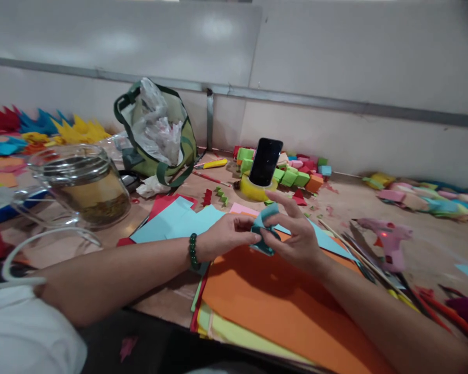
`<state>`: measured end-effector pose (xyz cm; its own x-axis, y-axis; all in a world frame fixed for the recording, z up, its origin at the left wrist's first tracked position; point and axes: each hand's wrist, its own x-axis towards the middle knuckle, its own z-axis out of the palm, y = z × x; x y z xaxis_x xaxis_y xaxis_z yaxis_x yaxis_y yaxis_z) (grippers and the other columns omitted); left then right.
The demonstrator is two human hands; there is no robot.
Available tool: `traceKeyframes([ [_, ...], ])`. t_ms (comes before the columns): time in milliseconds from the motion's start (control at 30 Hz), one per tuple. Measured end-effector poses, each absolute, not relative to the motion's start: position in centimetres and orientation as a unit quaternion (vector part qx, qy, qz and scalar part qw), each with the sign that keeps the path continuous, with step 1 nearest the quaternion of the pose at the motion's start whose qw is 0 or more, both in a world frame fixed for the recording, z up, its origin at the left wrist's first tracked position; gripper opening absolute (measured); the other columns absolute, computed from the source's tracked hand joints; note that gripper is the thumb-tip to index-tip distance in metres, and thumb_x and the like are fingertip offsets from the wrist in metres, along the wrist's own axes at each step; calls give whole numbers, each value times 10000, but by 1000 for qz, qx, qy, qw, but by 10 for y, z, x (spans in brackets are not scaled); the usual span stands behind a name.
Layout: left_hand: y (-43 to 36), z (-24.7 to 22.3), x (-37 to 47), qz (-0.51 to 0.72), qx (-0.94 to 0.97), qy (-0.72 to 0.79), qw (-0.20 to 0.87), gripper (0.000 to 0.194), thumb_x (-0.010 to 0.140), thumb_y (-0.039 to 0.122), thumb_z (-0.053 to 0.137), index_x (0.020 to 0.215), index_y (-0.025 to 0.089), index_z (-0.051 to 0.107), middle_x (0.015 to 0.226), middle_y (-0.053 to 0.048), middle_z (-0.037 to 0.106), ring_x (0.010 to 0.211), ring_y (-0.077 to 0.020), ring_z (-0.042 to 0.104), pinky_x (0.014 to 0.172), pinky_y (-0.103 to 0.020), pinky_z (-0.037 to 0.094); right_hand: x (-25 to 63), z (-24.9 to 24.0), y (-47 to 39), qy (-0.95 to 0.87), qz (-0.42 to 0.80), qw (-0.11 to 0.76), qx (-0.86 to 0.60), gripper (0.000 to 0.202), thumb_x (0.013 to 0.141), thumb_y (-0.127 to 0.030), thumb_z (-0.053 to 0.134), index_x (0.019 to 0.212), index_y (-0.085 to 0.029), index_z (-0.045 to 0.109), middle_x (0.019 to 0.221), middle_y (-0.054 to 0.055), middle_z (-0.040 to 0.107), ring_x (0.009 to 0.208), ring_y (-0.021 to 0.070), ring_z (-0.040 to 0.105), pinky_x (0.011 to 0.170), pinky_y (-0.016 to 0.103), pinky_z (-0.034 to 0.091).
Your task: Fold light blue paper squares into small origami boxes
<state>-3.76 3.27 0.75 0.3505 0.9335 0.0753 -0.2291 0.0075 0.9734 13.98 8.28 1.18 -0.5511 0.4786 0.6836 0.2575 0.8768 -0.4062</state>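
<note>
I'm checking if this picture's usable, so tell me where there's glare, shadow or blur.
Head view: glare spots on the white wall panel; head view: soft shadow on the orange paper below left hand and right hand; head view: colored paper pieces at far right look blurred.

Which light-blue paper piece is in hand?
The small, curled light-blue paper piece, held by the left hand and right hand; the larger light-blue paper sheets lie flat.

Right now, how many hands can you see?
2: the left hand and the right hand, both holding the small blue paper above the orange sheet.
</note>
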Motion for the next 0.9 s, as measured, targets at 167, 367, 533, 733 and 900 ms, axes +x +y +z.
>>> traceKeyframes([
  [167,33,3,-38,486,529,340,607,259,683,288,752,852,104,686,825,-67,687,785,-168,631,773,-293,501,139,14,82,-878,88,412,-227,60,752,-174,637,729,-207,592,1322,120,517,1161,285,530,957,480,426],
  [367,35,0,-39,508,548,388,540,170,687,189,679,829,99,702,811,-68,701,753,-163,633,731,-274,507,138,16,83,-889,45,398,-222,60,745,-157,633,707,-203,629,1261,118,576,1156,299,518,952,493,423],
  [533,38,0,-39,510,523,438,524,110,627,148,608,711,111,669,693,-23,658,657,-131,594,633,-232,476,137,12,86,-894,42,394,-208,85,778,-153,618,741,-210,669,1245,107,592,1139,284,527,940,487,436],
  [733,39,-4,-42,482,595,488,419,48,617,137,581,640,117,619,625,-4,622,606,-112,553,584,-206,435,134,10,82,-908,24,366,-201,113,762,-116,598,721,-197,665,1231,129,602,1155,290,505,938,499,438],
  [900,38,-1,-44,445,655,517,326,90,635,121,557,624,123,646,640,-14,653,615,-123,566,568,-202,415,135,12,82,-921,-10,327,-213,93,746,-133,604,702,-200,650,1231,121,606,1167,312,490,948,537,413],
])
